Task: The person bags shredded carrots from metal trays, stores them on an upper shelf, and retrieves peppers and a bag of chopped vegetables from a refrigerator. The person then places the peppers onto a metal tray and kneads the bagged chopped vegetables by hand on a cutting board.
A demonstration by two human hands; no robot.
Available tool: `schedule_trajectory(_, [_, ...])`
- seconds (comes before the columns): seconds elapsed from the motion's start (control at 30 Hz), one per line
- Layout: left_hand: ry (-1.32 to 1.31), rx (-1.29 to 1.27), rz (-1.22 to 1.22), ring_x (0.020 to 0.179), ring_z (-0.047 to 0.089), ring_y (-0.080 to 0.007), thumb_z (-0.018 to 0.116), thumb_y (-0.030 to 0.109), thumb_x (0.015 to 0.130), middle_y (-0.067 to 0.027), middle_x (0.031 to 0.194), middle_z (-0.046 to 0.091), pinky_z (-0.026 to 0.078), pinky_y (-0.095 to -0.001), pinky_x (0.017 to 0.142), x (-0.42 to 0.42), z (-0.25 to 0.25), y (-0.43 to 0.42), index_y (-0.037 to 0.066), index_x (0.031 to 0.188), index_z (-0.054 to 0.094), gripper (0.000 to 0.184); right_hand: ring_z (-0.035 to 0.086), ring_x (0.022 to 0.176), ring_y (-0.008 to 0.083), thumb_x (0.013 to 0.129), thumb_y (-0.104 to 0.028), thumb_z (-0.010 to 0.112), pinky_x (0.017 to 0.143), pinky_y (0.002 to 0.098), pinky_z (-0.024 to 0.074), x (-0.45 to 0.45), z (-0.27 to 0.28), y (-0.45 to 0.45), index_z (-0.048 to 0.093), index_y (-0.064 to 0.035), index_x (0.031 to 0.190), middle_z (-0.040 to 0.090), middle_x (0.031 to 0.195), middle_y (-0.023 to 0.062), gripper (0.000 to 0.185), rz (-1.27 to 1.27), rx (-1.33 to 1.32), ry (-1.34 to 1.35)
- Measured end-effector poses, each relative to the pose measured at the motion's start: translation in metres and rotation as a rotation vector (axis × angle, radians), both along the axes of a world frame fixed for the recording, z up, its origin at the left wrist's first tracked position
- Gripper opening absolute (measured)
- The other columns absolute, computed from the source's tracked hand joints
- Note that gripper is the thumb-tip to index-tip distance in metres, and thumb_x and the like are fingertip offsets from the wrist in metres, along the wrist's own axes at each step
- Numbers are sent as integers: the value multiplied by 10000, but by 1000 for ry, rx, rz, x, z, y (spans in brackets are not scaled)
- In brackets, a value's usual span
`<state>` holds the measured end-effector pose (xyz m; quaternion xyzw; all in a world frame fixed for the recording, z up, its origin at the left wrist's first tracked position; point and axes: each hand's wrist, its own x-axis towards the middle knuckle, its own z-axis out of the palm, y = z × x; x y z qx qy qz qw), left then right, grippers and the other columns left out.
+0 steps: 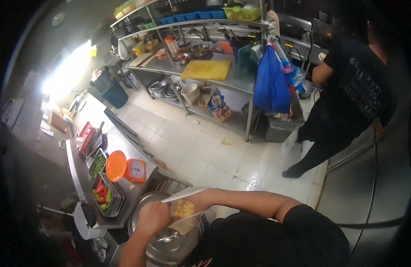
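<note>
A pale, open-topped container (186, 225) with yellowish chunks (183, 209) inside is tilted in front of my body. My left hand (154, 216) is closed on its left edge. On the other side, my right hand (203, 200) reaches to its upper right rim; the fingers are mostly hidden behind or inside it. Beneath the container is a large round metal pot or lid (165, 249). An orange scale (135, 171) with an orange pan (116, 165) stands on the metal counter just beyond my left hand.
Trays of red and green peppers (101, 194) and green vegetables (97, 165) sit on the left counter (133, 194). Ahead, a shelved steel table holds a yellow board (206, 70). Blue bags (272, 84) hang above a bin (283, 127). Another person (348, 93) stands at the right.
</note>
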<state>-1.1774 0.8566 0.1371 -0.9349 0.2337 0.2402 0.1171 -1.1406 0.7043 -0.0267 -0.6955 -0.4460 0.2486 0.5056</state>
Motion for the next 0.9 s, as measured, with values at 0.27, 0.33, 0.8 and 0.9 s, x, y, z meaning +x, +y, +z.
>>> schedule_trajectory(0.27, [-32,-105,-90,736,645,-303,636,477,753,-152,741,649,506,-405,668,122,-27,-53,28,846,646,459,570,964,322,700,-324,727,840,360,461,112,-1,-69,532,-89,1161,594,1063,152,553,-235,-150,-305])
schedule_trajectory(0.33, [-59,-138,-109,735,646,-299,635,469,751,-144,759,653,508,-408,660,166,-33,-67,43,841,648,435,564,963,321,691,-342,727,833,362,459,153,-5,-89,537,-93,1145,590,1060,147,551,-273,-169,-323])
schedule_trajectory(0.8, [-413,-418,-371,697,645,-302,686,267,689,-155,737,644,509,-406,611,534,30,-194,40,739,657,234,455,1122,337,691,-345,698,982,421,364,459,141,-223,466,-178,1271,495,1253,97,647,-906,-553,-642])
schedule_trajectory(0.9, [-399,-459,-396,698,645,-305,648,236,704,-159,748,646,507,-408,625,613,-12,-230,41,763,663,204,416,1187,330,761,-359,624,991,399,369,523,92,-254,416,-221,1317,418,1351,82,610,-1073,-647,-662])
